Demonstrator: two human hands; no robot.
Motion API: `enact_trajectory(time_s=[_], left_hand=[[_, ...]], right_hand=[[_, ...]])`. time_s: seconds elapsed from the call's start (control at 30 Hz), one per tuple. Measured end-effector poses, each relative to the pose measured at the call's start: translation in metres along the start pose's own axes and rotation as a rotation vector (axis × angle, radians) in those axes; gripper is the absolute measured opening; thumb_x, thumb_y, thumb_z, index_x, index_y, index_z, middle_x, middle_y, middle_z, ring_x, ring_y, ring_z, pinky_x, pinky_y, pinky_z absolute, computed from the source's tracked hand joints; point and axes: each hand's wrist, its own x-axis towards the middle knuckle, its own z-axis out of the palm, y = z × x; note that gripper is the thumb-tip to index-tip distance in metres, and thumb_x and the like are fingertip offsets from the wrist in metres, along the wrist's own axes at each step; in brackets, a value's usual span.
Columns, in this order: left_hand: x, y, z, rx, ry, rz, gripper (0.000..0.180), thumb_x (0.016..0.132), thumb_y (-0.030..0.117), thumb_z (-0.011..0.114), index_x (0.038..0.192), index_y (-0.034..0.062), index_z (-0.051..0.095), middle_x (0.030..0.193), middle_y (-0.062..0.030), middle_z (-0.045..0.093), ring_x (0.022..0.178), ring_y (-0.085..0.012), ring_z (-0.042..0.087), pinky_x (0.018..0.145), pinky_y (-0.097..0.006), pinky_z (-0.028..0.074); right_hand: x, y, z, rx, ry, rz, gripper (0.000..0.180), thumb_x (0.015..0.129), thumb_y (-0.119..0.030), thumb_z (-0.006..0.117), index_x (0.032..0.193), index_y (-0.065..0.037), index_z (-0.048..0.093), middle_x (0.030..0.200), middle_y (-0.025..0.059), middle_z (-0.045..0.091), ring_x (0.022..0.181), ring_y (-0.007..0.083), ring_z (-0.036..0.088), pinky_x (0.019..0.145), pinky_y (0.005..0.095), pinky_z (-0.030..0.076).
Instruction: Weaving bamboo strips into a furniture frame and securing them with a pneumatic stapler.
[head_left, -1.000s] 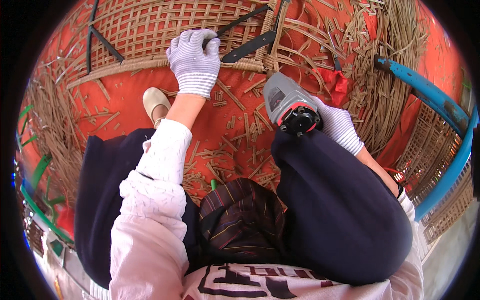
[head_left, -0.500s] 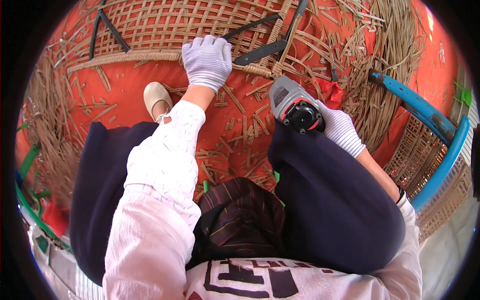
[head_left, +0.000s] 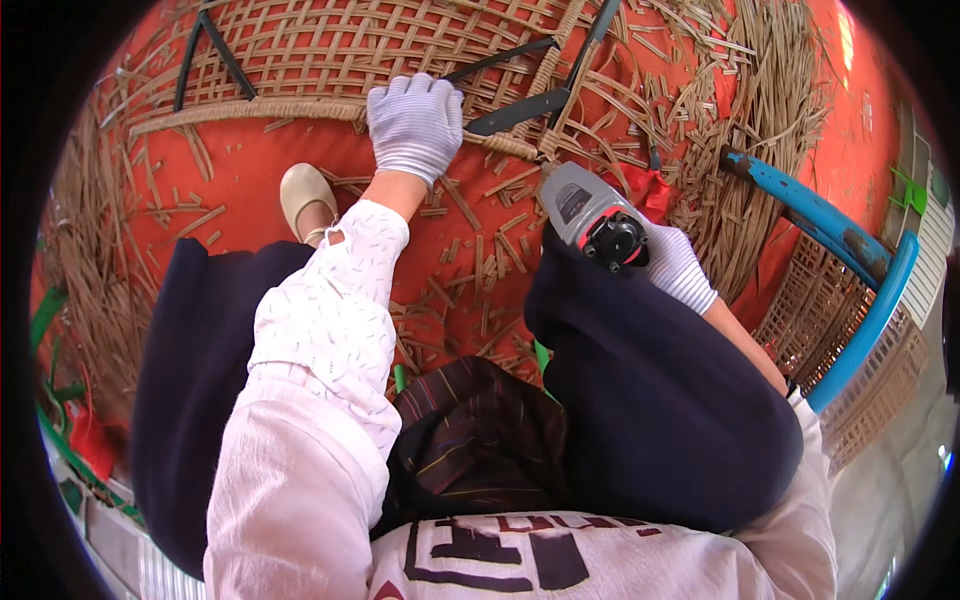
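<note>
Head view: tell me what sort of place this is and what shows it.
Probably a workshop for wicker or cane goods: a woven panel with a wrapped rim, a heap of long loose strands, and a grey power tool in the gloved right hand point to that.

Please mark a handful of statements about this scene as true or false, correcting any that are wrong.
1. Striped gloves cover the left hand and the right hand. True.
2. The right hand is holding a hammer. False: it holds a gray power tool.
3. The left hand is at the near edge of the woven panel. True.
4. The visible shoe is black. False: the shoe is cream-coloured.
5. Loose strips lie scattered on the red ground. True.
6. The blue frame is left of the person. False: the blue frame is on the right.
</note>
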Motion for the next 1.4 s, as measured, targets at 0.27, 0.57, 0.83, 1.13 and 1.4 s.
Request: enact_trajectory(time_s=[0.27,0.57,0.83,1.13,1.4], left_hand=[[0.001,0.001,0.0,0.009,-0.022,0.015,0.017,0.085,0.03,0.063,0.078,0.015,0.066,0.081,-0.0029,0.065,0.082,-0.0245,0.061,0.073,-0.042,0.042],[0.0,0.002,0.002,0.047,-0.049,0.022,0.017,0.087,0.03,0.062,0.078,0.0154,0.066,0.079,-0.0025,0.065,0.079,-0.025,0.062,0.072,-0.043,0.042],[0.0,0.001,0.004,0.072,-0.046,0.03,0.019,0.088,0.03,0.061,0.079,0.0154,0.066,0.079,-0.0024,0.065,0.077,-0.0251,0.062,0.071,-0.043,0.043],[-0.001,0.001,0.004,0.022,0.004,0.032,0.017,0.086,0.031,0.062,0.078,0.0157,0.066,0.078,-0.002,0.064,0.079,-0.0246,0.062,0.072,-0.043,0.042],[0.0,0.001,0.003,0.036,-0.011,0.02,0.017,0.086,0.03,0.062,0.077,0.0161,0.065,0.077,-0.0021,0.064,0.08,-0.0243,0.062,0.072,-0.043,0.042]], right_hand=[[-0.021,-0.014,-0.016,0.065,0.007,-0.037,0.06,0.079,-0.014,0.075,0.134,-0.005,0.053,0.108,0.0212,0.069,0.104,0.0319,0.068,0.088,0.0359,0.053],[-0.022,0.016,0.004,0.09,0.042,-0.106,0.059,0.078,-0.014,0.075,0.132,-0.007,0.054,0.104,0.0216,0.069,0.097,0.0339,0.069,0.084,0.0366,0.054],[-0.01,0.012,0.009,-0.004,0.093,-0.158,0.065,0.077,-0.025,0.075,0.137,-0.014,0.051,0.092,0.0226,0.068,0.089,0.0391,0.068,0.076,0.0406,0.054],[-0.005,0.025,0.022,-0.107,0.106,-0.02,0.064,0.078,-0.028,0.074,0.137,-0.017,0.051,0.091,0.0223,0.068,0.088,0.039,0.068,0.075,0.0425,0.054],[0.003,0.035,0.023,0.027,0.069,-0.016,0.051,0.082,-0.032,0.069,0.128,-0.016,0.054,0.09,0.0236,0.067,0.089,0.0417,0.066,0.077,0.0474,0.052]])
